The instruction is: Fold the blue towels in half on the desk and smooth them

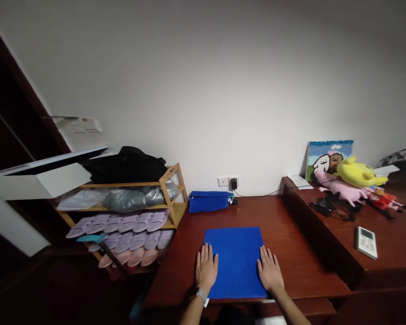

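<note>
A flat blue cloth (237, 262), roughly square, lies smooth on the reddish-brown wooden table (169, 275) before me. My left hand (206, 267) rests palm down across the cloth's left edge, fingers stretched forward. On the opposite edge, my right hand (269, 270) lies flat with its fingers extended, partly on the cloth and partly on the wood. Neither hand grips anything. A small white tag (206, 302) pokes out at the near left corner, close to my left wrist, which wears a silvery band (200, 294).
Against the wall lies a folded blue cloth (209, 201), near a plugged-in black charger (234, 183). A raised wooden surface (345, 243) at the right holds plush toys (355, 176), cables and a white remote (366, 242). A shoe rack (176, 216) with slippers stands left.
</note>
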{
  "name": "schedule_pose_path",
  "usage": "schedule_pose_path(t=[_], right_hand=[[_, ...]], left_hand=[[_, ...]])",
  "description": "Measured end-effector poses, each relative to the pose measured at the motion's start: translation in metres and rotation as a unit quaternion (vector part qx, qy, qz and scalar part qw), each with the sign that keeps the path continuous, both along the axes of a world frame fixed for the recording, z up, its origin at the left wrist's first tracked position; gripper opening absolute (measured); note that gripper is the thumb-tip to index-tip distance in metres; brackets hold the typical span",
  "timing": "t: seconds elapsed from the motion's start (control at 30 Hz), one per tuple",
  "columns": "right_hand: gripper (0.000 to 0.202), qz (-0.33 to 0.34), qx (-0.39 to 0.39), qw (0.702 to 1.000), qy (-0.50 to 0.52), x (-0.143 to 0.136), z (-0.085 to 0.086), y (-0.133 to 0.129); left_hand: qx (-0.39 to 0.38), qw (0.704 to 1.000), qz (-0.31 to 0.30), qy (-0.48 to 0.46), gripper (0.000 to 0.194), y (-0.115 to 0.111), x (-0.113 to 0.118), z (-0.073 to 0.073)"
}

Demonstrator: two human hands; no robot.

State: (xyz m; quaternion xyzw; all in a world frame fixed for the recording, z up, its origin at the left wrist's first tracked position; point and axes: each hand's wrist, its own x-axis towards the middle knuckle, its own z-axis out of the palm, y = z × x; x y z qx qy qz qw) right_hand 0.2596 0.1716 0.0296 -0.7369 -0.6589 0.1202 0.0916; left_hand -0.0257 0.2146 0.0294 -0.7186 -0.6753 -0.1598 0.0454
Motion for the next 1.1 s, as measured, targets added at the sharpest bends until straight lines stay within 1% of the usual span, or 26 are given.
schedule_pose_path(t=[0.07,0.1,0.13,0.17,0.2,0.23,0.27,0.3,0.33,0.37,0.43,0.5,0.6,0.67,0.73,0.77,0.8,0.87,0.97,1.1], right_hand=[[0.070,0.001,-0.001,1.000,0.001,0.001,0.000,0.000],[0.069,0.002,-0.001,1.000,0.000,0.001,0.000,-0.001],[0.069,0.006,0.000,1.000,-0.003,0.002,-0.001,-0.001],[0.068,0.014,-0.001,1.000,-0.008,0.003,-0.002,-0.001],[0.067,0.024,-0.004,1.000,-0.014,0.004,-0.003,-0.002],[0.066,0.033,-0.007,0.999,-0.021,0.004,-0.004,-0.002],[0.065,0.039,-0.010,0.999,-0.025,0.005,-0.005,-0.002],[0.065,0.041,-0.011,0.999,-0.027,0.005,-0.005,-0.001],[0.065,0.035,-0.011,0.999,-0.025,0.004,-0.006,-0.001],[0.066,0.026,-0.009,0.999,-0.021,0.004,-0.006,0.000],[0.068,0.009,-0.003,1.000,-0.013,0.002,-0.004,0.000],[0.069,0.000,-0.004,1.000,-0.008,0.001,-0.001,0.000],[0.070,-0.002,-0.009,1.000,-0.007,0.000,0.002,-0.002],[0.070,-0.001,-0.010,1.000,-0.010,0.000,0.003,-0.003],[0.071,-0.003,-0.008,1.000,-0.014,0.000,0.001,-0.003],[0.071,-0.004,-0.007,1.000,-0.016,0.000,-0.001,-0.002],[0.071,-0.004,-0.005,1.000,-0.016,0.000,-0.002,-0.002],[0.071,-0.004,-0.001,1.000,-0.016,0.000,-0.006,-0.001],[0.071,-0.004,0.002,1.000,-0.018,0.000,-0.010,0.000],[0.072,-0.004,0.006,1.000,-0.027,0.001,-0.015,0.000]], left_hand=[[0.012,0.999,-0.043,0.002,0.060,-0.008,0.040,0.004],[0.014,0.996,-0.092,-0.003,0.060,-0.014,0.064,0.005],[0.010,0.988,-0.156,-0.006,0.060,-0.020,0.089,0.005],[0.005,0.978,-0.207,-0.011,0.059,-0.026,0.112,0.004],[-0.009,0.972,-0.234,-0.015,0.058,-0.031,0.132,0.002],[-0.024,0.969,-0.245,-0.022,0.057,-0.036,0.147,-0.001],[-0.040,0.968,-0.247,-0.029,0.057,-0.039,0.156,-0.004],[-0.053,0.967,-0.245,-0.036,0.057,-0.041,0.159,-0.006],[-0.061,0.968,-0.240,-0.043,0.057,-0.042,0.156,-0.008],[-0.066,0.969,-0.233,-0.046,0.057,-0.041,0.148,-0.010],[-0.069,0.975,-0.209,-0.040,0.058,-0.038,0.119,-0.010],[-0.074,0.984,-0.159,-0.026,0.060,-0.034,0.078,-0.008],[-0.082,0.994,-0.074,-0.013,0.061,-0.027,0.005,-0.003],[-0.085,0.996,-0.026,-0.007,0.061,-0.024,-0.042,-0.002],[-0.080,0.997,0.003,0.004,0.059,-0.021,-0.080,-0.005],[-0.072,0.997,0.011,0.007,0.058,-0.019,-0.094,-0.007],[-0.063,0.998,0.015,0.009,0.057,-0.018,-0.104,-0.010],[-0.039,0.999,0.022,0.004,0.057,-0.017,-0.114,-0.015],[-0.014,0.999,0.031,-0.006,0.056,-0.016,-0.111,-0.019],[-0.011,0.999,0.034,-0.010,0.054,-0.018,-0.105,-0.019]])
